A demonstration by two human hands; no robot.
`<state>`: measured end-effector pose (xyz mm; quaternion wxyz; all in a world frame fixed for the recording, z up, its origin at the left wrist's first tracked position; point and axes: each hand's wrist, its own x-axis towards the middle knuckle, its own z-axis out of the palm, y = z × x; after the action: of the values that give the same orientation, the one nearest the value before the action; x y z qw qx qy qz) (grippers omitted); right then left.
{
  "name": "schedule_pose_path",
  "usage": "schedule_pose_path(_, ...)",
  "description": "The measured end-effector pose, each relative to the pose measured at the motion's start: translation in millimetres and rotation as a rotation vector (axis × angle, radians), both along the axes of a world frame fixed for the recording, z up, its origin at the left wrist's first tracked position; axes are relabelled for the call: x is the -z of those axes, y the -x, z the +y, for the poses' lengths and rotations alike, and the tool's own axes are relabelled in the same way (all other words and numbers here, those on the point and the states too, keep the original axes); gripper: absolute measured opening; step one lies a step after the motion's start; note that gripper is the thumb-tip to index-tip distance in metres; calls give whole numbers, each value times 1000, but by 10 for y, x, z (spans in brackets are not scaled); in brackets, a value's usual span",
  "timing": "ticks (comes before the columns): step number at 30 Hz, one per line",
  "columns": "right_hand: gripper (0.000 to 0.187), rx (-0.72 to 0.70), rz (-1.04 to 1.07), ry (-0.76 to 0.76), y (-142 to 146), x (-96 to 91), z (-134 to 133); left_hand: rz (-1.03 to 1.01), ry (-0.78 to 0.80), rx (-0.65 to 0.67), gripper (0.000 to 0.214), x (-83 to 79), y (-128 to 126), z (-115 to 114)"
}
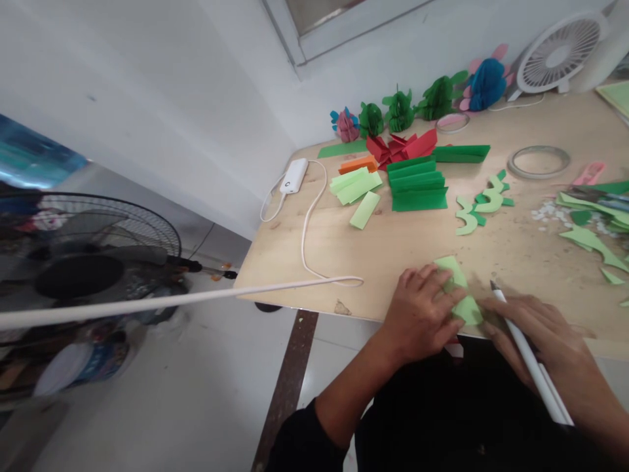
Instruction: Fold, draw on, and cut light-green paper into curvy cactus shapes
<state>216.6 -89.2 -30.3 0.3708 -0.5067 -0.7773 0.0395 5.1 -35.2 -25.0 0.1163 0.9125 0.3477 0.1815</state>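
A light green paper strip (466,308) lies at the table's front edge, partly covered by fingers. My left hand (423,313) holds it down from the left, fingers bent over its left side and thumb near its lower end. On the other side, my right hand (545,334) has a white pen (528,360) tucked in its grip. The pen's dark tip points up and away from the paper. My right fingertips reach the strip's lower right edge.
Beyond my hands are pleated green papers (417,187), light green strips (356,185), red folded paper (403,147) and wavy cutouts (484,203). Tape rolls (539,149), paper scraps (592,242) and a white fan (560,56) stand rightward. A white cable (196,298) crosses the table's left edge.
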Motion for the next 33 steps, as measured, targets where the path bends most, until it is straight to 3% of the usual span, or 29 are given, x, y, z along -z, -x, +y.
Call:
schedule_pose_path(11, 25, -3, -13, 7, 4, -5, 3, -17, -29, -18, 36, 24, -26, -42)
schedule_pose_path(17, 32, -27, -25, -55, -11, 88, -13, -13, -68, -100, 37, 79, -78, -103)
schedule_pose_path(33, 38, -51, -51, -96, 13, 39, -3, -35, -94, -223, 32, 100, -183, -210)
